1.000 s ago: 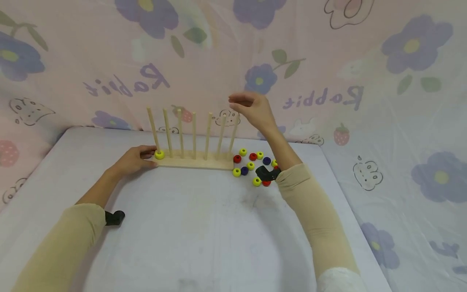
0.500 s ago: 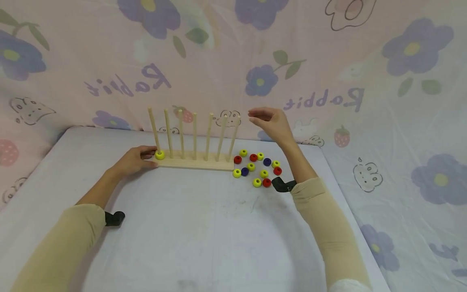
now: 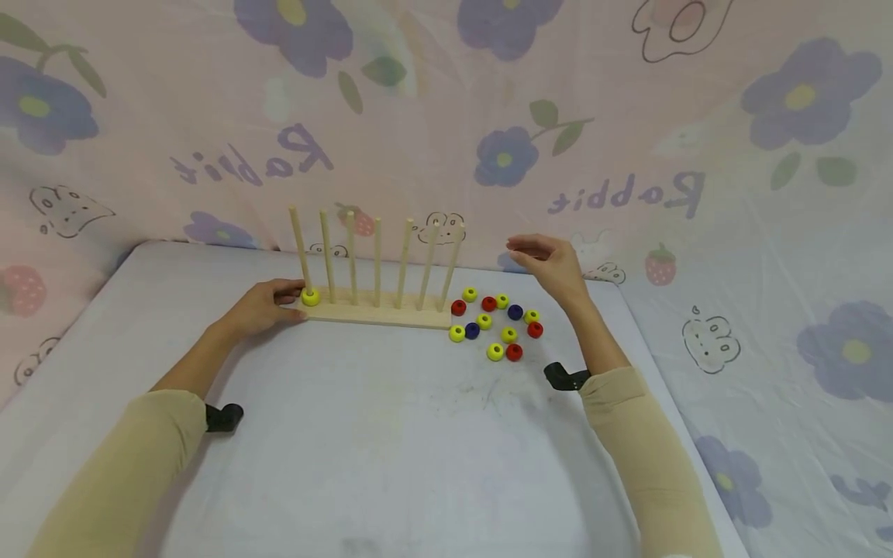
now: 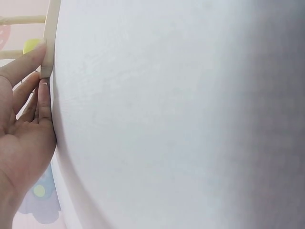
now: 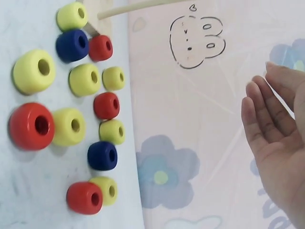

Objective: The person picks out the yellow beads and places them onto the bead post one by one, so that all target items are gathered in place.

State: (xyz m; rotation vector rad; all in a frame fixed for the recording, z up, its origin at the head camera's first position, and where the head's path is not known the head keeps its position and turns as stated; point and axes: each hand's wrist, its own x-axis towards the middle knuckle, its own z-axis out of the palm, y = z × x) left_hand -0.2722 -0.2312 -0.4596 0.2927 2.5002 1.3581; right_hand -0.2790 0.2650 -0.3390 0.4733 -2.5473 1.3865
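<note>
A wooden peg stand point(image 3: 380, 316) has several upright pegs in a row along its flat base. One yellow bead point(image 3: 310, 297) sits at the foot of its leftmost peg. My left hand point(image 3: 258, 311) holds the left end of the base, thumb in front and fingers at the end, as the left wrist view also shows. Raised above and right of the loose beads, my right hand point(image 3: 554, 267) has relaxed fingers with nothing between them. Beneath it lie several holed beads: a yellow bead point(image 5: 34, 71), a red bead point(image 5: 31, 126) and a blue bead point(image 5: 102, 155) among them.
The stand and beads rest on a white-covered table point(image 3: 377, 449). A printed cloth backdrop point(image 3: 418, 116) rises behind the table's far edge. Loose beads cluster close to the stand's right end, one red bead point(image 3: 458, 308) right beside it.
My right hand has moved right and down, away from above the rightmost peg to a spot above and beyond the loose beads. My left hand stays at the stand's left end.
</note>
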